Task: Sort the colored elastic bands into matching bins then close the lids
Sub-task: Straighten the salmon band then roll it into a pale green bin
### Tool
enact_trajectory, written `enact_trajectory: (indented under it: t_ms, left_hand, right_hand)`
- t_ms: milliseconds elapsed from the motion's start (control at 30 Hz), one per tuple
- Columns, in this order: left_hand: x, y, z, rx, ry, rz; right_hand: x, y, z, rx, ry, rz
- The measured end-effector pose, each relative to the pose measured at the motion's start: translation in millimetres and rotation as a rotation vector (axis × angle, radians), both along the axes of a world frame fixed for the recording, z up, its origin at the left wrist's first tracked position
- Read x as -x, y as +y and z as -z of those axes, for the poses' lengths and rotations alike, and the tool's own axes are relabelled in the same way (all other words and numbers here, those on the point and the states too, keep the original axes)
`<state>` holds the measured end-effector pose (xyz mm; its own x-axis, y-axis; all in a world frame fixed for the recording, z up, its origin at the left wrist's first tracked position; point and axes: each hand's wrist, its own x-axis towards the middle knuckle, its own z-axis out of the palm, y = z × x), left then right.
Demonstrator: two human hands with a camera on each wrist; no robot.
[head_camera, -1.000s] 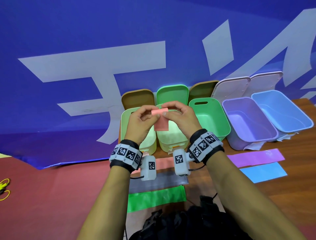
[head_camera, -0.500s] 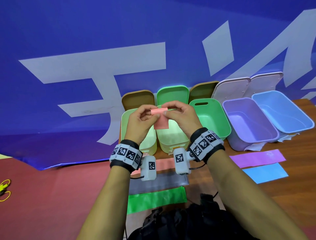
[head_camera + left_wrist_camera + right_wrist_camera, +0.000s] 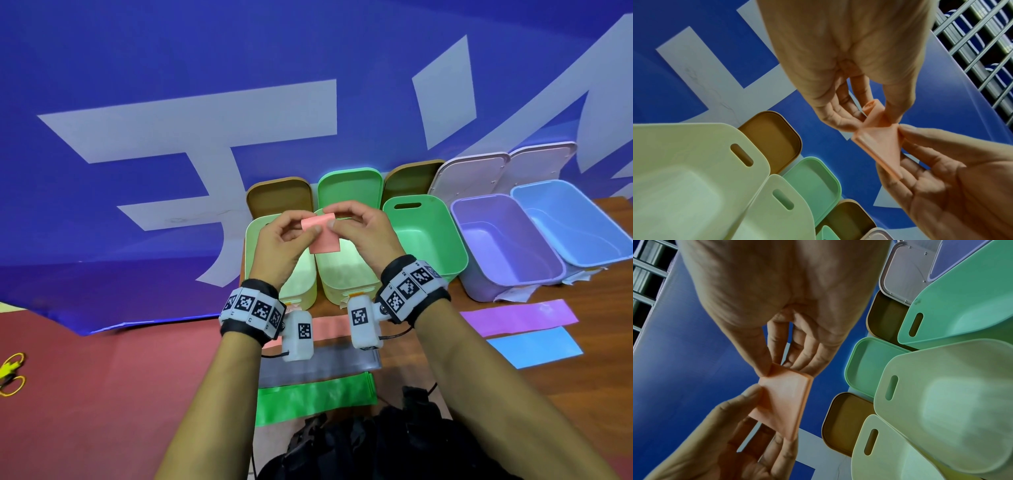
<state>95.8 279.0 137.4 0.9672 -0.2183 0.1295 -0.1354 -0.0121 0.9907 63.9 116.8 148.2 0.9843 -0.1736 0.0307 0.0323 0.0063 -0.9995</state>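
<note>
A folded pink elastic band (image 3: 323, 233) (image 3: 881, 142) (image 3: 783, 400) is held in the air above two pale green bins (image 3: 346, 274). My left hand (image 3: 291, 236) pinches its left corner and my right hand (image 3: 356, 226) pinches its right top edge. A row of open bins stands behind: pale green (image 3: 301, 277), green (image 3: 428, 236), purple (image 3: 507, 246), blue (image 3: 568, 219). Bands lie flat on the table: another pink band (image 3: 329, 325), grey (image 3: 325, 359), green (image 3: 315, 397), purple (image 3: 517, 317), blue (image 3: 534, 346).
Lids lean behind the bins against a blue banner (image 3: 171, 102): brown (image 3: 279, 195), green (image 3: 349, 185), brown (image 3: 411, 178), pale purple (image 3: 469, 171). A black bag (image 3: 376, 438) sits at the near edge. A yellow object (image 3: 10, 370) lies far left on the red floor.
The two hands have kept the pink band in the same spot over the bins; its top edge is folded or rolled a little further between the fingers.
</note>
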Motion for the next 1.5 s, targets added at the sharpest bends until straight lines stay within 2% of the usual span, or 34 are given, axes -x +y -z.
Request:
enact_trajectory:
  t_ms: [1133, 1500]
  left_hand:
    - [3.9, -0.9, 8.8, 0.024, 0.047, 0.044]
    - [-1.8, 3.1, 6.9, 0.033, 0.083, 0.015]
  right_hand:
    - [4.3, 4.5, 12.7, -0.058, 0.069, 0.020]
    - [-2.1, 6.2, 7.1, -0.074, 0.036, -0.013]
